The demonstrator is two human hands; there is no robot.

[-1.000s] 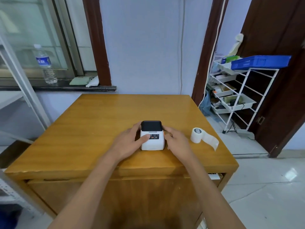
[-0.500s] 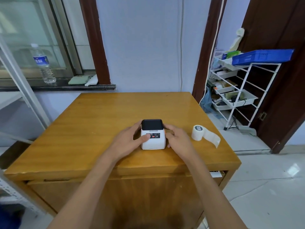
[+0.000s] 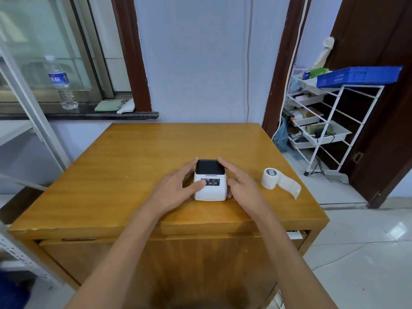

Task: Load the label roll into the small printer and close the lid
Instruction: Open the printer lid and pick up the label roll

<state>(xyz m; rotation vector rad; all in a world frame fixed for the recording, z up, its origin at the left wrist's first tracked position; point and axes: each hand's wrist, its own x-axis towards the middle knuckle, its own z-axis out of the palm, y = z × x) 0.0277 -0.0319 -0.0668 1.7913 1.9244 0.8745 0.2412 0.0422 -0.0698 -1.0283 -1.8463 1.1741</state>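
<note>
A small white printer [image 3: 210, 191] with a black lid stands near the front of the wooden table [image 3: 138, 161], its lid down. My left hand [image 3: 176, 189] clasps its left side, thumb on the front panel, fingers along the lid's left edge. My right hand [image 3: 242, 188] holds the right side, index finger stretched to the lid's far right corner. The white label roll [image 3: 270, 178] stands on end to the right of the printer, apart from my hands, with a strip of labels trailing toward the table's right edge.
A white wire rack [image 3: 321, 128] with trays and a blue basket [image 3: 359, 75] stands right of the table by a dark door. A water bottle [image 3: 61, 83] and a folded cloth [image 3: 109, 105] sit on the window sill behind.
My right index finger has stretched forward along the lid's right edge. The printer and the label roll have stayed in place; the camera view shifted slightly.
</note>
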